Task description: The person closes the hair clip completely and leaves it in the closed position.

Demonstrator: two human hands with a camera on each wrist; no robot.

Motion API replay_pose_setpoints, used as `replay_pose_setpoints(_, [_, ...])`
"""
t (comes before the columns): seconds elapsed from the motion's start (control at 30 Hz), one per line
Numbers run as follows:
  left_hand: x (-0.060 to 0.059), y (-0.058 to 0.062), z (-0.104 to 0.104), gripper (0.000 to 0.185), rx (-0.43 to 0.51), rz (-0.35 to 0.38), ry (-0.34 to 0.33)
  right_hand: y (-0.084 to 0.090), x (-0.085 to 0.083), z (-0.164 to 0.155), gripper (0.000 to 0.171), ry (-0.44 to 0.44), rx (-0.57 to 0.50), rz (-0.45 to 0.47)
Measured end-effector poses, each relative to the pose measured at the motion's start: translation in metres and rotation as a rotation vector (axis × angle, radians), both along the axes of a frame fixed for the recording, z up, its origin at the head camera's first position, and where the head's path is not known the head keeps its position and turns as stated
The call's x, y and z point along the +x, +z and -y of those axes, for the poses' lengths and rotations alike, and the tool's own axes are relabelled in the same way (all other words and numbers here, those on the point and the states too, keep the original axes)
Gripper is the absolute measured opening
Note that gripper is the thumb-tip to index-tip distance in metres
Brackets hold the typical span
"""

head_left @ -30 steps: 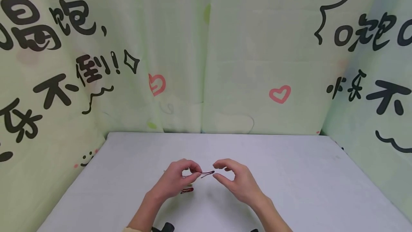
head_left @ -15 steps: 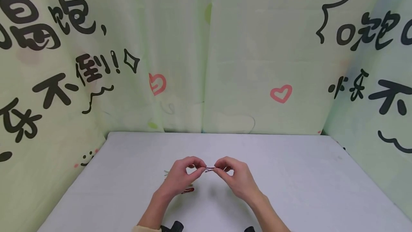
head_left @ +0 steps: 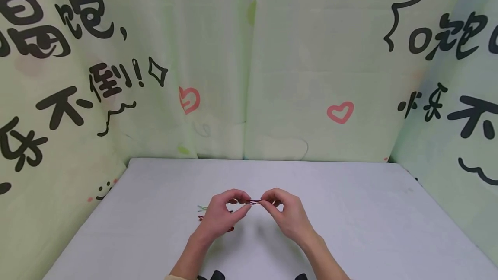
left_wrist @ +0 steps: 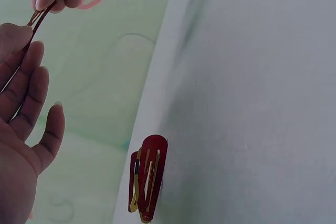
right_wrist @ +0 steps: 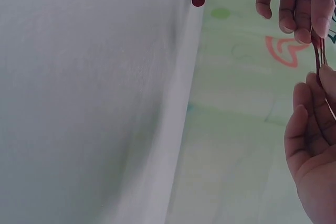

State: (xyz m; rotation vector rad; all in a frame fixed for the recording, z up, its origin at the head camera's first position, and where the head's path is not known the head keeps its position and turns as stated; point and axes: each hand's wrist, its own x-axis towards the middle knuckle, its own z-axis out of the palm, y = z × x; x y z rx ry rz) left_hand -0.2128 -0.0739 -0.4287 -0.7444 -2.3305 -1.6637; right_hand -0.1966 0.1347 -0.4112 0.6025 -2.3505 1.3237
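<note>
Since a second ago my right hand (head_left: 285, 215) has closed in to pinch the dark red hair clip (head_left: 254, 202) that my left hand (head_left: 221, 215) already pinched, so both sets of fingers now grip its ends above the white surface (head_left: 350, 211). More red hair clips (left_wrist: 148, 181) lie on the surface just near my left hand.

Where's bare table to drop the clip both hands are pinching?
Bare table lies right of the right hand, out to the curtain; also the strip behind both hands up to the back curtain. Crowded: beside the left hand, where red hair clips and a green one lie.
</note>
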Motion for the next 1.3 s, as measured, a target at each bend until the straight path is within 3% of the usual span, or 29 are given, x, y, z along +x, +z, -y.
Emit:
replay_pose_setpoints(0.3, [0.002, 0.002, -0.003, 0.012, 0.043, 0.048, 0.074, -0.003, -0.001, 0.004, 0.019, 0.04, -0.023, -0.13])
replay_pose_setpoints(0.5, [0.004, 0.004, -0.005, 0.006, 0.101, 0.062, 0.092, -0.003, -0.002, 0.005, 0.019, 0.023, -0.044, -0.181])
replay_pose_setpoints(0.97, [0.007, 0.003, -0.015, 0.008, 0.086, 0.038, 0.194, -0.004, 0.001, 0.008, 0.02, -0.044, -0.04, -0.165])
replay_pose_setpoints(1.3, [0.009, 0.002, -0.02, 0.006, 0.106, 0.018, 0.2, -0.006, -0.001, 0.007, 0.019, -0.062, -0.037, -0.183])
